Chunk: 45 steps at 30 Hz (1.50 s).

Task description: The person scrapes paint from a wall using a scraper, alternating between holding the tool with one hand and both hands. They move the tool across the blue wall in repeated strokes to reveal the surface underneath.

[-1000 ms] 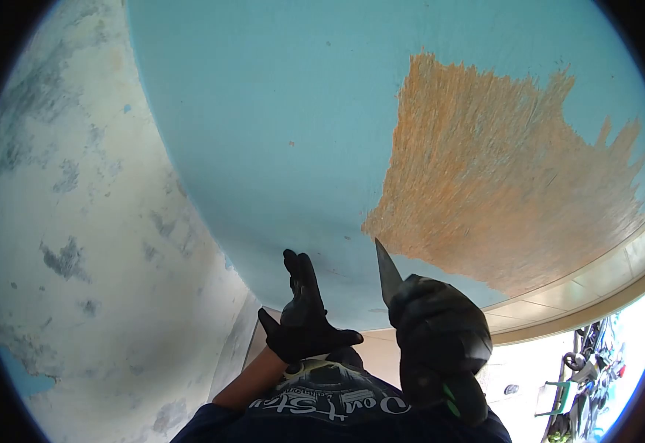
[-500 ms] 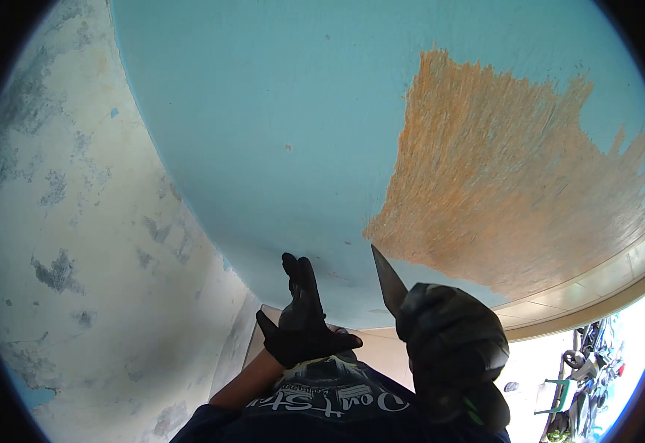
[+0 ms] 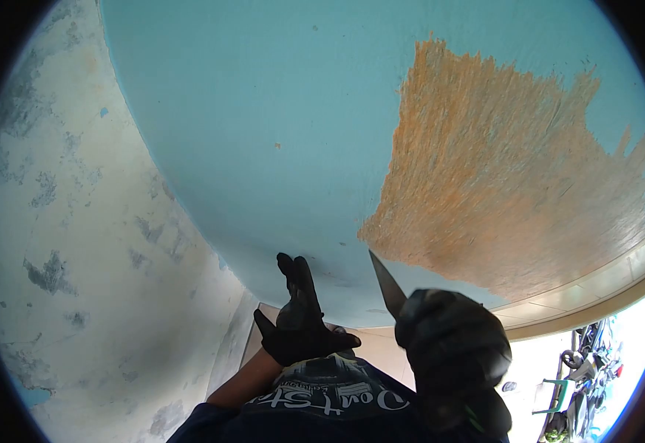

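Note:
A black glove covers my left hand [image 3: 298,314], whose fingers are spread with nothing in them, in front of the lower blue wall. My right hand [image 3: 452,351], also in a dark glove, is wrapped round the handle of a scraper with a pointed-looking metal blade [image 3: 387,284]. The blade's tip points up, close to the lower left corner of a rough orange-brown patch [image 3: 485,170] in the blue paint [image 3: 256,111]. Whether the tip touches the surface cannot be made out. The handle is mostly hidden in my fist.
A whitish wall [image 3: 108,295] with grey stains stands at the left. Pale trim [image 3: 574,295] curves along the lower right edge of the painted surface. Beyond it are a green-framed object [image 3: 559,396] and parked motorbikes [image 3: 585,369]. My dark shirt [image 3: 330,399] fills the bottom middle.
The painted surface and its bare patch have shifted slightly left in the view. The scraper tip is a little lower relative to the patch's corner. My left hand keeps its pose.

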Each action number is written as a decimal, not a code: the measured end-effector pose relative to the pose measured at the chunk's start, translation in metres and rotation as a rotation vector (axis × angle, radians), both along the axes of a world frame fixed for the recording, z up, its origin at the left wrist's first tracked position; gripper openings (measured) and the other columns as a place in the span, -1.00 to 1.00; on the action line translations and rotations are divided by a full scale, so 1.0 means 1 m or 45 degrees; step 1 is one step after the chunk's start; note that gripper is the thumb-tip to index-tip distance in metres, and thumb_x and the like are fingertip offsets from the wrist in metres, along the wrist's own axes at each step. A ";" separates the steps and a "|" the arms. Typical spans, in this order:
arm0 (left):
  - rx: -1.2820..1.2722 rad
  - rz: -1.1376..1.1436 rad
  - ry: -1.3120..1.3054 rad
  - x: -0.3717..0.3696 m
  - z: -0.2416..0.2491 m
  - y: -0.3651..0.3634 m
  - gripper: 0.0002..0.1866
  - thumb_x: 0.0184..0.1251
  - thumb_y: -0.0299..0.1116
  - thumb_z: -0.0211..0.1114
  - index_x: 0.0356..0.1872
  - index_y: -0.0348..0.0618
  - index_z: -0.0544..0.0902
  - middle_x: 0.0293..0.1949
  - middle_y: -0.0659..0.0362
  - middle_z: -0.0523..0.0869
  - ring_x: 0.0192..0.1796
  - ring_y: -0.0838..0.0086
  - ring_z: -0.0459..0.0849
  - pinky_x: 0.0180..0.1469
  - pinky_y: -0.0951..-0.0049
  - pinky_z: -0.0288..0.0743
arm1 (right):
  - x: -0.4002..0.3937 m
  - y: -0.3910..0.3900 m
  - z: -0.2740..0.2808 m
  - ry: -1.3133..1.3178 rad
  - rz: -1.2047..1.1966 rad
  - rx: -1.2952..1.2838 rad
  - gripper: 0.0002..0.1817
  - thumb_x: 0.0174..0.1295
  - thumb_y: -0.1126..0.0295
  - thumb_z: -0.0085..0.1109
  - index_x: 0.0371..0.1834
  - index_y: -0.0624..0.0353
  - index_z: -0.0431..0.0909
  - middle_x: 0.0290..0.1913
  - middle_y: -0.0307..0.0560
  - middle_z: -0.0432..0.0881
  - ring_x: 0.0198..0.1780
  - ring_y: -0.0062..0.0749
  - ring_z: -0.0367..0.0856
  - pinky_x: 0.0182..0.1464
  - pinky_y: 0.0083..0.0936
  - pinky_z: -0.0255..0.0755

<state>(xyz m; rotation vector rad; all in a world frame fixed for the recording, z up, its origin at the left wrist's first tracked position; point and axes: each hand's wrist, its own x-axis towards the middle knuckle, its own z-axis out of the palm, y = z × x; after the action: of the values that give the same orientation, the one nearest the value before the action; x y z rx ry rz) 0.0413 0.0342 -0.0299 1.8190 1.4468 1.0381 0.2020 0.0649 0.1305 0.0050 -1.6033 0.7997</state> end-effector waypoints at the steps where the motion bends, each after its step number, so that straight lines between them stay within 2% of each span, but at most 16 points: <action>1: 0.006 0.003 -0.033 0.001 0.000 0.000 0.68 -0.25 0.33 0.56 0.41 -0.40 -0.66 0.36 -0.61 -0.66 0.44 -0.42 -0.74 0.44 -0.39 -0.52 | -0.002 0.002 0.000 0.001 0.000 0.004 -0.61 0.26 0.15 0.28 -0.64 0.05 0.40 -0.63 -0.22 0.46 -0.65 -0.32 0.43 -0.57 -0.35 0.44; 8: -0.015 0.007 -0.069 0.002 -0.001 0.001 0.68 -0.26 0.34 0.56 0.41 -0.40 -0.65 0.36 -0.62 -0.66 0.44 -0.42 -0.75 0.44 -0.39 -0.52 | -0.002 0.001 0.005 0.052 0.031 0.158 -0.53 0.19 0.10 0.38 -0.70 0.10 0.39 -0.69 -0.21 0.44 -0.64 -0.30 0.45 -0.57 -0.36 0.44; 11: -0.021 0.004 -0.086 0.002 -0.004 0.002 0.68 -0.26 0.34 0.56 0.41 -0.40 -0.65 0.36 -0.61 -0.66 0.44 -0.41 -0.76 0.44 -0.40 -0.50 | 0.003 -0.004 0.004 -0.122 -0.177 -0.177 -0.54 0.20 0.09 0.37 -0.68 0.09 0.41 -0.68 -0.21 0.44 -0.63 -0.30 0.46 -0.55 -0.34 0.46; 14: 0.014 0.011 -0.026 0.001 -0.006 0.002 0.68 -0.26 0.35 0.56 0.41 -0.40 -0.64 0.37 -0.60 -0.66 0.44 -0.40 -0.76 0.43 -0.40 -0.48 | 0.002 0.012 0.005 -0.134 -0.097 0.301 -0.64 0.20 0.18 0.35 -0.62 0.09 0.46 -0.62 -0.18 0.47 -0.57 -0.29 0.52 -0.50 -0.33 0.51; 19: -0.007 0.009 -0.057 0.002 -0.003 0.001 0.68 -0.27 0.38 0.54 0.42 -0.41 -0.63 0.37 -0.60 -0.66 0.44 -0.40 -0.76 0.43 -0.40 -0.51 | 0.004 0.003 0.003 -0.079 -0.069 0.016 -0.74 0.15 0.28 0.30 -0.59 0.10 0.47 -0.54 -0.19 0.54 -0.56 -0.34 0.53 -0.45 -0.31 0.56; 21: 0.009 0.019 -0.073 0.002 -0.003 0.002 0.68 -0.26 0.39 0.53 0.42 -0.42 -0.63 0.37 -0.60 -0.66 0.44 -0.40 -0.75 0.43 -0.40 -0.53 | 0.010 0.016 0.003 -0.190 0.055 0.290 -0.74 -0.13 0.38 0.44 -0.46 0.32 0.62 -0.43 0.05 0.61 -0.30 -0.09 0.66 -0.30 -0.19 0.58; 22: 0.007 0.014 -0.070 0.002 -0.003 0.002 0.68 -0.26 0.39 0.53 0.41 -0.43 -0.63 0.37 -0.60 -0.65 0.44 -0.40 -0.75 0.43 -0.39 -0.54 | 0.015 0.016 0.006 -0.231 0.122 0.283 -0.74 -0.17 0.38 0.46 -0.46 0.28 0.62 -0.43 0.02 0.61 -0.32 -0.10 0.65 -0.31 -0.19 0.57; 23: 0.003 0.007 -0.067 0.002 -0.003 0.002 0.68 -0.25 0.40 0.52 0.41 -0.44 -0.62 0.37 -0.60 -0.65 0.44 -0.40 -0.75 0.43 -0.39 -0.56 | 0.014 0.016 0.008 -0.230 0.123 0.282 -0.74 -0.17 0.38 0.46 -0.46 0.28 0.62 -0.43 0.02 0.61 -0.32 -0.10 0.65 -0.31 -0.19 0.57; 25: -0.010 0.016 -0.067 0.002 -0.001 0.001 0.67 -0.24 0.40 0.52 0.41 -0.44 -0.62 0.37 -0.60 -0.66 0.44 -0.40 -0.75 0.43 -0.39 -0.56 | 0.011 0.016 0.010 -0.180 0.207 0.233 -0.68 0.15 0.22 0.36 -0.62 0.10 0.47 -0.66 -0.24 0.49 -0.59 -0.31 0.52 -0.46 -0.28 0.55; 29: 0.105 0.032 -0.017 0.003 -0.006 0.003 0.66 -0.23 0.40 0.51 0.42 -0.44 -0.62 0.37 -0.60 -0.66 0.45 -0.39 -0.76 0.43 -0.38 -0.57 | 0.001 0.027 -0.001 -0.241 0.079 0.261 -0.70 0.10 0.28 0.38 -0.64 0.10 0.46 -0.68 -0.23 0.48 -0.61 -0.32 0.51 -0.46 -0.27 0.54; 31: 0.064 0.030 -0.058 0.002 -0.009 0.004 0.66 -0.23 0.41 0.51 0.42 -0.44 -0.62 0.37 -0.60 -0.67 0.45 -0.38 -0.76 0.43 -0.39 -0.56 | 0.004 0.008 0.009 -0.138 0.076 0.054 -0.61 0.11 0.18 0.43 -0.68 0.12 0.46 -0.68 -0.22 0.48 -0.61 -0.28 0.51 -0.46 -0.26 0.53; 32: 0.015 0.018 -0.103 0.003 -0.008 0.003 0.66 -0.23 0.41 0.51 0.42 -0.43 -0.61 0.36 -0.60 -0.67 0.45 -0.38 -0.76 0.43 -0.39 -0.56 | 0.011 -0.012 0.020 -0.379 -0.052 -0.404 -0.59 0.14 0.14 0.42 -0.68 0.11 0.48 -0.65 -0.21 0.50 -0.58 -0.22 0.54 -0.46 -0.22 0.53; 33: 0.009 0.017 -0.106 0.003 -0.006 0.002 0.66 -0.23 0.41 0.51 0.42 -0.43 -0.61 0.36 -0.60 -0.67 0.45 -0.38 -0.76 0.43 -0.39 -0.56 | 0.008 -0.004 0.018 -0.382 -0.053 -0.411 -0.59 0.14 0.14 0.42 -0.68 0.11 0.48 -0.65 -0.21 0.50 -0.58 -0.22 0.54 -0.46 -0.22 0.53; 35: -0.027 0.037 -0.158 0.004 0.002 0.002 0.66 -0.23 0.43 0.49 0.43 -0.43 -0.61 0.37 -0.60 -0.66 0.45 -0.39 -0.75 0.43 -0.40 -0.55 | -0.008 0.024 0.013 -0.245 0.005 0.269 -0.64 0.21 0.20 0.34 -0.66 0.08 0.51 -0.63 -0.22 0.51 -0.58 -0.29 0.54 -0.49 -0.28 0.53; 43: 0.093 0.031 -0.001 0.003 -0.011 0.001 0.65 -0.22 0.44 0.48 0.43 -0.42 -0.60 0.37 -0.60 -0.66 0.44 -0.43 -0.74 0.43 -0.38 -0.56 | -0.009 0.030 0.001 -0.251 -0.055 0.318 -0.69 0.33 0.14 0.17 -0.53 0.03 0.55 -0.69 -0.33 0.48 -0.62 -0.49 0.54 -0.54 -0.45 0.51; 45: 0.147 0.061 0.093 0.001 -0.011 0.005 0.65 -0.22 0.44 0.48 0.43 -0.41 -0.60 0.37 -0.59 -0.65 0.44 -0.43 -0.74 0.44 -0.37 -0.57 | -0.012 0.024 0.009 -0.178 0.004 0.334 -0.73 0.21 0.18 0.30 -0.55 0.04 0.54 -0.69 -0.31 0.49 -0.60 -0.44 0.56 -0.52 -0.42 0.52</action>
<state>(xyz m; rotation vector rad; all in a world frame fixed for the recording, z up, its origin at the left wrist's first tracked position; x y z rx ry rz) 0.0426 0.0392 -0.0407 1.9304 1.5074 1.1101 0.1902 0.0887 0.1391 0.1421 -1.8322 0.5973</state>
